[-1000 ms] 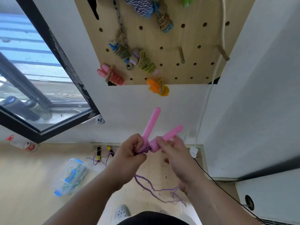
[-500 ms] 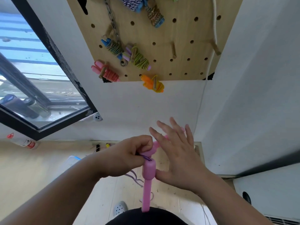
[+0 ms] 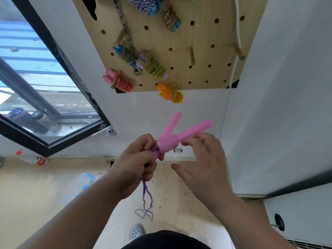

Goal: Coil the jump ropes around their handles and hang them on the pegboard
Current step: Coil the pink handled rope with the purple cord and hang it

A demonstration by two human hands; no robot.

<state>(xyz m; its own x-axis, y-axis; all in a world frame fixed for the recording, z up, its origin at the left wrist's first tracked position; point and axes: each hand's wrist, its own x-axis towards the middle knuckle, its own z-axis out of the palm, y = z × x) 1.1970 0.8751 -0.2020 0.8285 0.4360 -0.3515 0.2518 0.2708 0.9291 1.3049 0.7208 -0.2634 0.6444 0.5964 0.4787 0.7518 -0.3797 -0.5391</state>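
Jump rope handles (image 3: 169, 141): two, pink, splayed in a V, held in front of wall below pegboard (image 3: 197, 33). Left hand (image 3: 133, 169): fingers curled tight round both handle bases and purple rope (image 3: 146, 194). Rope: at least two strands hanging below left fist, loose loops at lower end. Right hand (image 3: 206, 166): fingers relaxed, spread; fingertips (image 3: 190, 142) touching nearer handle, thumb apart. Pegboard lower rows: four coiled ropes (image 3: 155, 67) hung on pegs, more cut off at top edge; two wooden pegs (image 3: 192, 56) farther right.
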